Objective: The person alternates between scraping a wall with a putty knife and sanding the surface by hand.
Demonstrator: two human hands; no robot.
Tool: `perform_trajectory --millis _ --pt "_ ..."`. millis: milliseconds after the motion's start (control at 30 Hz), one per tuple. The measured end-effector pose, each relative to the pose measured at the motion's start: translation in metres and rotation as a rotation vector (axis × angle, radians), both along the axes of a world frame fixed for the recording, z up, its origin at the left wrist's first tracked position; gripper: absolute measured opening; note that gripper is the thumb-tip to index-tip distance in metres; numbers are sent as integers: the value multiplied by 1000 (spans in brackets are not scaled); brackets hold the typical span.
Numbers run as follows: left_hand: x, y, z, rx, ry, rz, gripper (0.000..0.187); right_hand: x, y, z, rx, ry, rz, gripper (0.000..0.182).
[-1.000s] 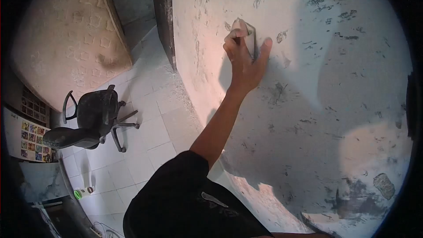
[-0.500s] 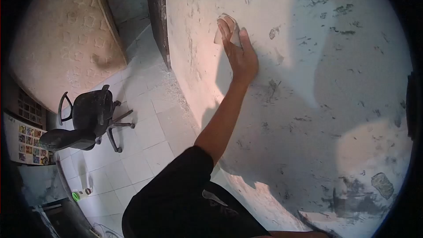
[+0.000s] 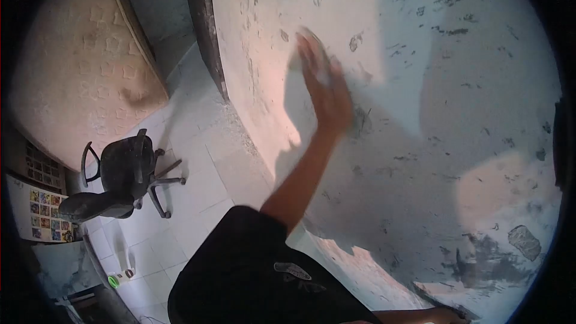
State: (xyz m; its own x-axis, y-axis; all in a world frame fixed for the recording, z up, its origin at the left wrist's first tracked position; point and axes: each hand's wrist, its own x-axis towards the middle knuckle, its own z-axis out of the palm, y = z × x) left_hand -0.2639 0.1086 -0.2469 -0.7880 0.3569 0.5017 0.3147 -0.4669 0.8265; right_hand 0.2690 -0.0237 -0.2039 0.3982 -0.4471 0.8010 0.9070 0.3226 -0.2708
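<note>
My left hand [image 3: 324,87] is raised against the pale, scuffed wall [image 3: 384,174], its back towards me and its fingers pointing up. Motion blurs the fingers. A thin pale piece lies under them, pressed to the wall, and only slivers of it show. At the bottom edge, partly cut off, my right hand [image 3: 447,315] is low beside the wall, near a dark narrow edge; its fingers cannot be made out.
A black office chair [image 3: 126,165] stands on the tiled floor [image 3: 201,171] to the left. Behind it leans a tan mattress [image 3: 90,66]. A dark door edge [image 3: 207,36] borders the wall. A cup with a green end [image 3: 114,280] lies on the floor.
My left hand has moved slightly down the wall and is now blurred. The view has shifted a little, and more of my right forearm and hand shows at the bottom.
</note>
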Motion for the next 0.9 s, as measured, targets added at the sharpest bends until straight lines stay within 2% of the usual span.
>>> perform_trajectory --millis 133,233,300,333,367,400,433,467,500,600,667,733,833,900 --pt "50 -16 -27 -60 306 44 72 -6 2 -1 27 19 2 39" --pt "-2 3 -7 32 262 54 73 14 -1 -4 12 -12 -16 39" --pt "-41 17 12 -20 150 76 74 13 0 -6 -8 -19 -39 39" --pt "-36 14 15 -26 155 65 74 12 0 -6 -16 -14 -48 39" --pt "-29 11 20 -59 142 86 74 41 -3 -15 -48 -63 -213 39" --pt "-20 8 23 -88 133 110 74 25 -7 -12 -49 -52 -218 39" --pt "7 0 16 -22 101 37 74 7 -8 -8 -65 24 -103 40" --pt "43 -14 4 -99 198 45 73 -8 -6 -5 -73 96 16 40" --pt "64 -23 -4 -177 289 53 72 1 -10 -6 -127 105 -98 41" --pt "49 -14 -15 -8 335 49 71 13 -6 -8 -101 35 -96 42" --pt "2 1 4 -25 356 59 69 16 -8 -7 -127 97 -75 41" --pt "-31 13 22 15 147 72 67 32 -6 -14 -137 87 -131 40" --pt "-13 3 26 -48 88 71 70 26 -2 -15 -141 108 -145 33" --pt "41 -14 -4 -89 179 85 72 14 4 -17 -123 102 -140 31"
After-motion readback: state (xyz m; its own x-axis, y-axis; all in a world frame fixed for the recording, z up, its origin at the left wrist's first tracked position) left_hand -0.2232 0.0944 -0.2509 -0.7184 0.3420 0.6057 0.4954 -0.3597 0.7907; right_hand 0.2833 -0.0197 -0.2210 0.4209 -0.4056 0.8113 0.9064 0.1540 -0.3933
